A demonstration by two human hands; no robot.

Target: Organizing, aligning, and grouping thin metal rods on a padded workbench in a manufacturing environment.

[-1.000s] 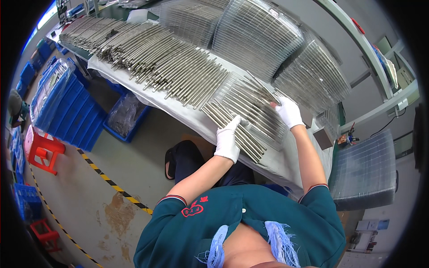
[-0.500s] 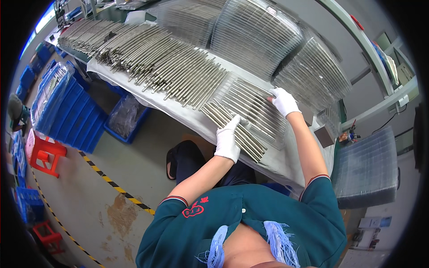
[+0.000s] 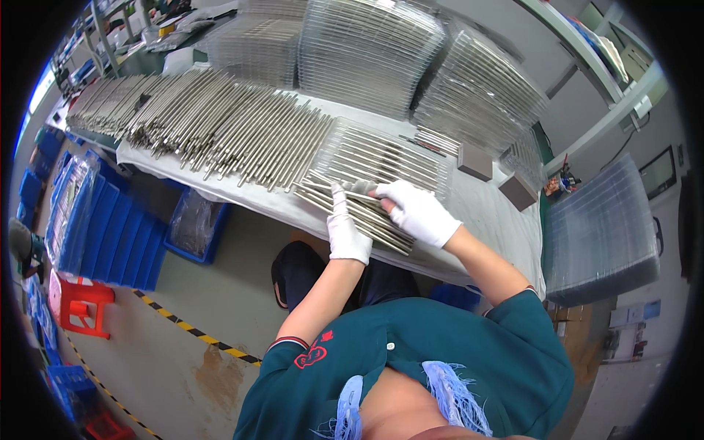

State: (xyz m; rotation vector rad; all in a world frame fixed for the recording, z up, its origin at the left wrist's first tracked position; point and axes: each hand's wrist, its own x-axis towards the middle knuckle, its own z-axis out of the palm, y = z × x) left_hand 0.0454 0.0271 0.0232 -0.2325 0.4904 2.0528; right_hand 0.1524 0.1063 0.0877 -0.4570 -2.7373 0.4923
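Observation:
A bundle of thin silvery metal rods [image 3: 387, 235] lies slanted across my left hand [image 3: 347, 236], which wears a white glove and is closed around it. My right hand [image 3: 424, 214], gloved too with some fingertips bare, pinches at the upper side of the same bundle; how many rods it grips is hidden by the fingers. Just beyond both hands sits a clear plastic tray [image 3: 442, 176] with metal rods [image 3: 359, 150] laid in parallel slots. To its left, a long row of loose metal rods [image 3: 242, 136] covers the white-clothed table [image 3: 469, 213].
Tall stacks of clear trays [image 3: 370, 55] stand behind. Two small brown blocks [image 3: 475, 163] sit at the right. More trays [image 3: 601, 231] are piled past the table's right end. Blue crates [image 3: 121, 235] and a red stool [image 3: 82, 304] stand on the floor at left.
My right hand has come from the tray to the bundle in my left hand and now grips there. The whole view has shifted, moving the table leftward.

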